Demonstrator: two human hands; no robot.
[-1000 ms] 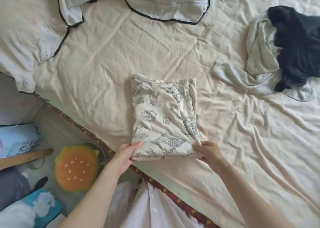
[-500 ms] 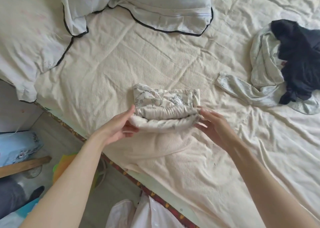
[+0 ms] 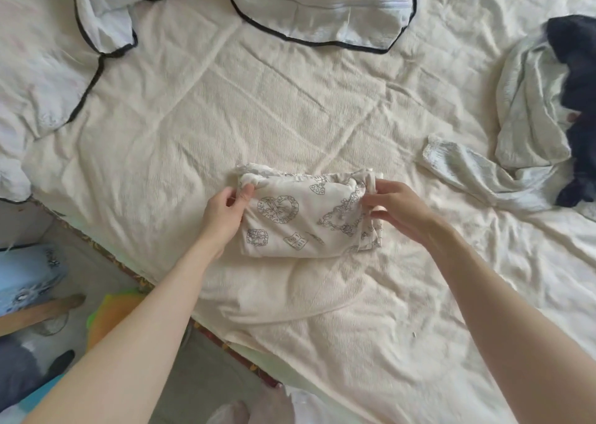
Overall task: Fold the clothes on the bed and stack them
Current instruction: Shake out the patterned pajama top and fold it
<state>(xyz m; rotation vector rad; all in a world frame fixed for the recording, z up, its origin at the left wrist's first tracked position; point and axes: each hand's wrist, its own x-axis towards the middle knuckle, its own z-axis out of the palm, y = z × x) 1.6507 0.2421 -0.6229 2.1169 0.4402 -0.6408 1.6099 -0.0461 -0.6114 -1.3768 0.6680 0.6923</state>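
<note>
A wide bed (image 3: 322,107) in wrinkled cream sheet carries a heap of pale grey and dark navy garments (image 3: 532,117) at 3 o'clock; a folded cream cloth printed with grey line drawings (image 3: 300,220) lies at centre, the left hand (image 3: 222,214) and right hand (image 3: 396,210) gripping its ends with curled fingers

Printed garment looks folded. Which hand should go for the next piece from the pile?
Right. The right hand pinches the printed garment's right edge, on the same side as the grey garment and dark garment. The left hand grips the far edge and would have to cross over.
</note>
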